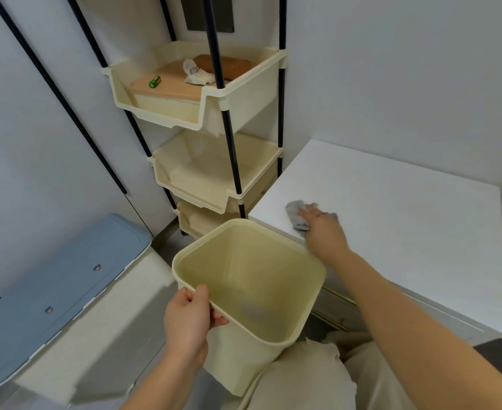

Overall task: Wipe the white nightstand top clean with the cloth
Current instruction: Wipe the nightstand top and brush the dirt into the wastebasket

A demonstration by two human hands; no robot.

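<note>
A bunched grey cloth (294, 216) is pressed onto the white nightstand top (391, 220), near its front left edge, by the straight, flat fingers of the right hand (323, 230). The hand partly covers the cloth, so its long axis cannot be made out. A cream bin (243, 261) is gripped at the rim by the curled fingers of the left hand (187, 318). Lettering on a green battery (155, 81) is too small to read.

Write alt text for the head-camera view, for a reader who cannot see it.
A person's right hand presses a grey cloth onto the white nightstand top, near its left edge. Their left hand grips the rim of a cream bin beside the nightstand; a tiered cream rack stands behind.
</note>
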